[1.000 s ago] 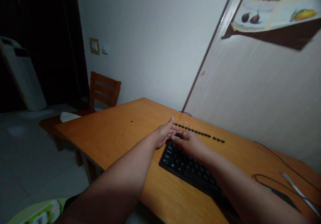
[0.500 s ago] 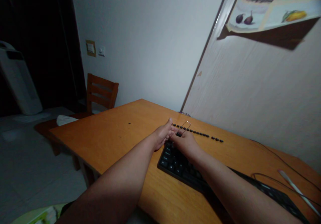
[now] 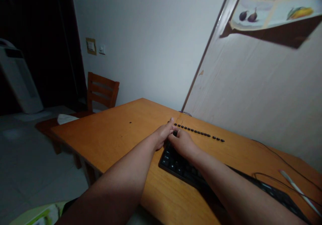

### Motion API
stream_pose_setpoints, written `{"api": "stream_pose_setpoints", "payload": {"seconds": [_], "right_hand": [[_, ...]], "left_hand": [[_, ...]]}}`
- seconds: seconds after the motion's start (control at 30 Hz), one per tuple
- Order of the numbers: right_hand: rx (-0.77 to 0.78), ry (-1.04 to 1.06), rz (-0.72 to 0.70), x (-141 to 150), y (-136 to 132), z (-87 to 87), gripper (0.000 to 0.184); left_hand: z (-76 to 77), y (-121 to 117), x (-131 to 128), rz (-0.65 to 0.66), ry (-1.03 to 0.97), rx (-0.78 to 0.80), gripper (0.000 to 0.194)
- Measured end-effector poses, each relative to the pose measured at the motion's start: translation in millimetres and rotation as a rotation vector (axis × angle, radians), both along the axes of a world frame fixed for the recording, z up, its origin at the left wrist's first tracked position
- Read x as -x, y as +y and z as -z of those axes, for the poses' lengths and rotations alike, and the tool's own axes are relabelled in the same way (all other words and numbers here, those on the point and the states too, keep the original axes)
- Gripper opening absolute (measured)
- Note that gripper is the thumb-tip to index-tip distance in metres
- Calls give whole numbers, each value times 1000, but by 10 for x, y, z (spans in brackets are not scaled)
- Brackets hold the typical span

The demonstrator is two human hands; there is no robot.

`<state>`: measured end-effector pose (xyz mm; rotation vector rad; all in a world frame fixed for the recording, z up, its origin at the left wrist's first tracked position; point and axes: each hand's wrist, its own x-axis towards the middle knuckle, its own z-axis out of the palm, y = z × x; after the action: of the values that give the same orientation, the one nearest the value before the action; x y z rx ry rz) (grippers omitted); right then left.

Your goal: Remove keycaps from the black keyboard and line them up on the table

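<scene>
A black keyboard (image 3: 184,171) lies slantwise on the wooden table, much of it hidden under my right forearm. At its far left corner my left hand (image 3: 164,134) has its thumb pointing up and its fingers curled; their tips are hidden by the other hand. Right beside it, my right hand (image 3: 182,141) is closed in a pinch over the keys. Faint, blurred wire of a wire keycap puller (image 3: 178,119) rises from the fingers. A small dark piece (image 3: 175,133) shows between the hands. Behind them runs a row of black keycaps (image 3: 195,131).
The table (image 3: 120,151) reaches to the wall. One small black piece (image 3: 130,122) lies apart on the left. A black cable (image 3: 274,181) and a white, thin-handled object (image 3: 289,179) lie at right. A wooden chair (image 3: 103,90) stands beyond the left edge.
My right hand has moved slightly left, closer against my left hand. The wire loop that stood out clearly over the keycap row now shows further left and blurred. The view has shifted slightly.
</scene>
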<state>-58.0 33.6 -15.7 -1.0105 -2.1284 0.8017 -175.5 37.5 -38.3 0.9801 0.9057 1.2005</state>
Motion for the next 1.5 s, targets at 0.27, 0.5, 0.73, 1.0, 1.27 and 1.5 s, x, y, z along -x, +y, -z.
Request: {"api": "stream_pose_setpoints", "payload": {"seconds": [0.27,0.5,0.73,1.0,1.27,1.5], "right_hand": [[52,96,-43,-29,-71,40,21],[126,98,-34,12,-43,48,25],[266,233,0,-19,-87,64,30],[362,374,34,-43,-139,1,22],[391,419,221,-182,-84,-62,11],[274,468,344,-257,-7,-149,17]], "left_hand": [[-29,-18,-11,-34,-16,38,71],[-47,-35,-14,-4,-31,35,77],[-92,-75,-3,5,75,23,80],[-81,-73,-19,-33,113,29,79],[-62,-38,-24,-39,91,31,59],[-129,-95,-42,-111,193,-175,11]]}}
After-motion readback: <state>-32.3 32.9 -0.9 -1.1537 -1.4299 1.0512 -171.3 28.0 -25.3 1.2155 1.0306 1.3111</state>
